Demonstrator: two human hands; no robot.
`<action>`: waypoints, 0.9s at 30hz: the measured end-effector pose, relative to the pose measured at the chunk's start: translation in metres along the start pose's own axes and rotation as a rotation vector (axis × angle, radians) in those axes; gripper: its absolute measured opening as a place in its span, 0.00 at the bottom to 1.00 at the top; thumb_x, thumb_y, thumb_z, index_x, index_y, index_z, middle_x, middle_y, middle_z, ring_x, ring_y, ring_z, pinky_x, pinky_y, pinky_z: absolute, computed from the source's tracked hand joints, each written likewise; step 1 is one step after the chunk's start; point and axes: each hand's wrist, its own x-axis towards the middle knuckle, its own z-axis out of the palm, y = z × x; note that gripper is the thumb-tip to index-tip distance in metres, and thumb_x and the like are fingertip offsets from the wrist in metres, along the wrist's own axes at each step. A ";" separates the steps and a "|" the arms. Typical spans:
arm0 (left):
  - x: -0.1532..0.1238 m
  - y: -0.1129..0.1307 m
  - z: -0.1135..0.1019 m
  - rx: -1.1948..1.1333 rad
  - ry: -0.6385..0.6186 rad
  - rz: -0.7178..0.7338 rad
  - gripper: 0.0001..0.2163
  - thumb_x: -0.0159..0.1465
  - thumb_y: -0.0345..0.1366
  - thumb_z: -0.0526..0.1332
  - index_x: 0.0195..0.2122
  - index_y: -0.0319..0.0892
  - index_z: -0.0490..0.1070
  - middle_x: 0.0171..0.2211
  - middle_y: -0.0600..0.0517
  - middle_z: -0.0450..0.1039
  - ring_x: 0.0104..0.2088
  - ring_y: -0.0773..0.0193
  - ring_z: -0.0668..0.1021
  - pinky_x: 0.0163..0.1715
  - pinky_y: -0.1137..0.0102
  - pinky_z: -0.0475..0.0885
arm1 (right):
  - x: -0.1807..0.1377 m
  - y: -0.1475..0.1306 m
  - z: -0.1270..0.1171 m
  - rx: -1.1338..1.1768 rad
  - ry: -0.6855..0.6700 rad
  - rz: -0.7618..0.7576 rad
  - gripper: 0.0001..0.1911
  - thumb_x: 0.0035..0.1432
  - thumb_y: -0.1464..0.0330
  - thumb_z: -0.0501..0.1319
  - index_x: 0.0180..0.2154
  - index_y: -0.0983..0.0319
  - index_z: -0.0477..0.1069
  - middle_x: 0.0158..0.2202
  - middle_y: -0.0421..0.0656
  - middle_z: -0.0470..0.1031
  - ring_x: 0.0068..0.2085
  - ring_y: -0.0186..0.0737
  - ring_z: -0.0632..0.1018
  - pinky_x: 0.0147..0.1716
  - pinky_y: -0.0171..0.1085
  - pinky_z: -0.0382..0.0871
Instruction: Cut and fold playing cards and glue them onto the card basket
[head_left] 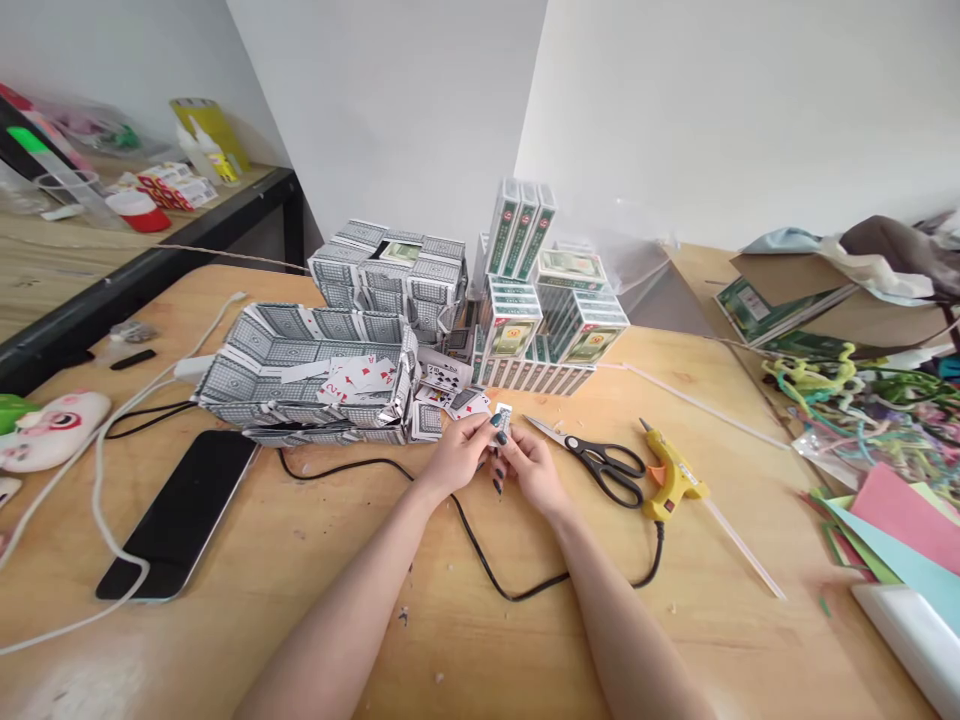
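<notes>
Between the fingertips of my left hand [463, 452] and my right hand [531, 468] is a playing card [503, 412], pinched by both; most of it is hidden behind the fingers. Loose playing cards [444, 376] lie just beyond my left hand. To the left stands an open box built of grey-backed cards [300, 352], with several face-up cards [358, 378] inside. Black-handled scissors [600, 462] rest right of my right hand. Beside them a yellow glue gun [670, 478] lies with its black cord [491, 572] running beneath my forearms.
Behind my hands stand stacked card packs [517, 325] and a second card-built box [394, 265]. A black phone [180, 515] and a white cable [101, 490] lie at left. Pipe cleaners [885, 400], coloured paper [900, 520] and a cardboard box [810, 285] are at right.
</notes>
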 end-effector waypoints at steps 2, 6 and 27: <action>0.000 -0.003 -0.002 0.050 0.033 0.020 0.16 0.60 0.44 0.52 0.20 0.41 0.54 0.16 0.59 0.51 0.16 0.74 0.58 0.15 0.76 0.52 | 0.000 -0.001 -0.001 -0.001 -0.039 0.003 0.16 0.53 0.55 0.58 0.28 0.61 0.61 0.18 0.34 0.62 0.16 0.28 0.66 0.14 0.30 0.60; -0.001 -0.007 -0.001 -0.034 0.017 -0.010 0.17 0.60 0.47 0.52 0.22 0.41 0.54 0.16 0.60 0.50 0.16 0.74 0.57 0.15 0.76 0.52 | 0.000 -0.003 -0.004 -0.016 -0.021 -0.030 0.16 0.52 0.56 0.59 0.26 0.61 0.60 0.17 0.32 0.61 0.15 0.27 0.65 0.14 0.30 0.59; -0.003 0.001 -0.002 0.385 0.138 0.113 0.14 0.59 0.42 0.54 0.19 0.40 0.61 0.17 0.58 0.58 0.20 0.72 0.63 0.21 0.75 0.58 | 0.001 -0.001 -0.006 -0.175 0.068 -0.008 0.16 0.53 0.60 0.57 0.20 0.61 0.58 0.13 0.33 0.61 0.13 0.29 0.64 0.12 0.30 0.59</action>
